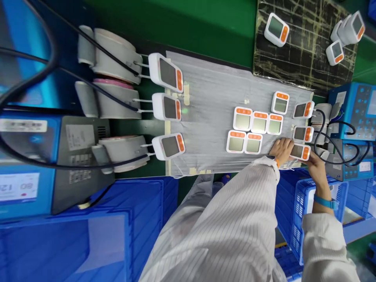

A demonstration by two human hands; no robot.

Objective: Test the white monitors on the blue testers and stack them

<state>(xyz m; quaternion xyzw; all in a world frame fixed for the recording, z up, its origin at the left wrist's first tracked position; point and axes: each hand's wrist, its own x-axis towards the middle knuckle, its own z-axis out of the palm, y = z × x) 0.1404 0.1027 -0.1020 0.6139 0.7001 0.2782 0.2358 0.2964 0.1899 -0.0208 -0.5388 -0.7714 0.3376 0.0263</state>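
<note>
A white meter (299, 152) with orange buttons is found at the near edge of a grey sheet (211, 98), its end overlapping the sheet's edge. The meter is held along its lower edge by the right hand (315, 166), fingers closed on it. The left hand (282, 150) is placed against its other end, fingers curled; whether it is gripped cannot be determined. Six similar meters (260, 122) are laid on the sheet just beside the left hand. Further meters (302, 134) are seated against white fixtures (321, 117) beyond the hands.

Single cam on my head, looks fwd + down, close above desk (176, 27), frame rolled sideways, my L hand (283, 152) & R hand (317, 166) low R.
</note>
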